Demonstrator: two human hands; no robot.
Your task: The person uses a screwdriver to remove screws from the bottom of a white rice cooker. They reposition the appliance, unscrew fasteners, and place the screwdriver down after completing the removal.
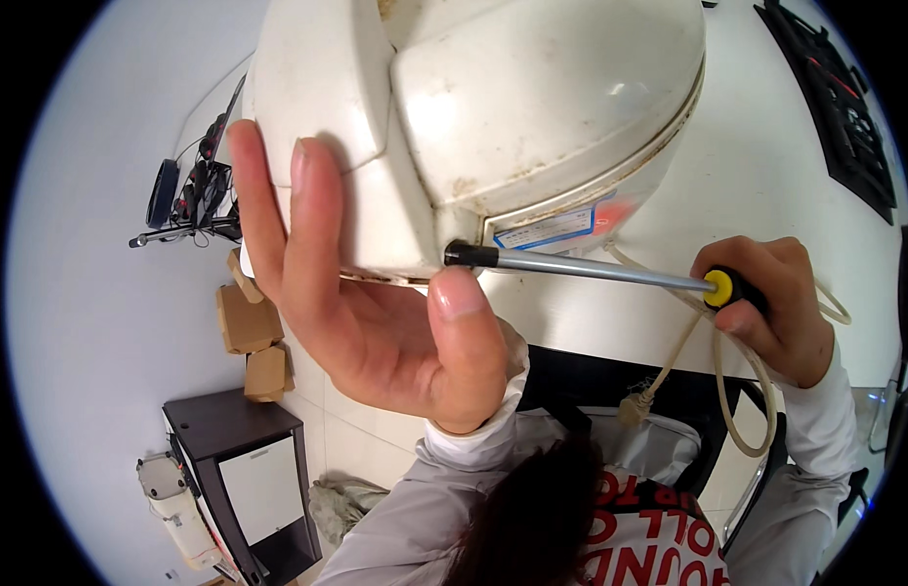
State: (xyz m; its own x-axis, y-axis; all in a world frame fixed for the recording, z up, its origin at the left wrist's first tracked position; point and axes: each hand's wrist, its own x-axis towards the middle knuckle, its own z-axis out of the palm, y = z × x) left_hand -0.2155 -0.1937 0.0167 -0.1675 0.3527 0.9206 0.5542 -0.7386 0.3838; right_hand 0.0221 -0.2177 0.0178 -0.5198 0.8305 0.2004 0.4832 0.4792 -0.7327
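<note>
A large white rounded appliance [542, 107], probably a rice cooker, fills the top middle, tilted, with brownish stains along its seams. My left hand [376, 332] holds its lower left corner, fingers up along the side and thumb just below the screwdriver tip. In my right hand [771, 303] is the black and yellow handle of a screwdriver [600, 270]. Its grey shaft runs left, and the black tip meets the appliance's lower edge beside a blue and white label [551, 230]. Whether the tip sits in a screw is hidden.
A pale power cord [719, 381] loops below my right hand, its plug [634, 408] hanging past the edge of the white table [747, 146]. A black tool tray [835, 107] lies far right. At left are cardboard boxes [249, 320] and a dark cabinet [229, 425].
</note>
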